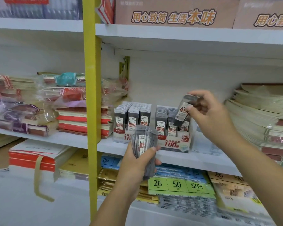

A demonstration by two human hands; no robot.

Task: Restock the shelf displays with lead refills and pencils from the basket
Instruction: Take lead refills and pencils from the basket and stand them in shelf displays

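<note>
Two white display boxes stand on the middle shelf: the 0.5 box [121, 137] on the left, full of dark lead refill cases, and the HB 0.7 box [175, 143] to its right. My left hand [134, 167] grips a stack of lead refill cases [145, 149] upright in front of the shelf edge. My right hand [209, 116] holds a single lead refill case [183, 111] tilted, just above the right rear slot of the 0.7 box. No basket and no pencils are in view.
A yellow upright post [92, 95] divides the shelving. Wrapped notebook stacks [69, 103] lie left of the boxes and cream notebook piles [260, 111] to the right. Paper packs with 26/50 labels [178, 185] fill the shelf below. Brown cartons [170, 12] sit on top.
</note>
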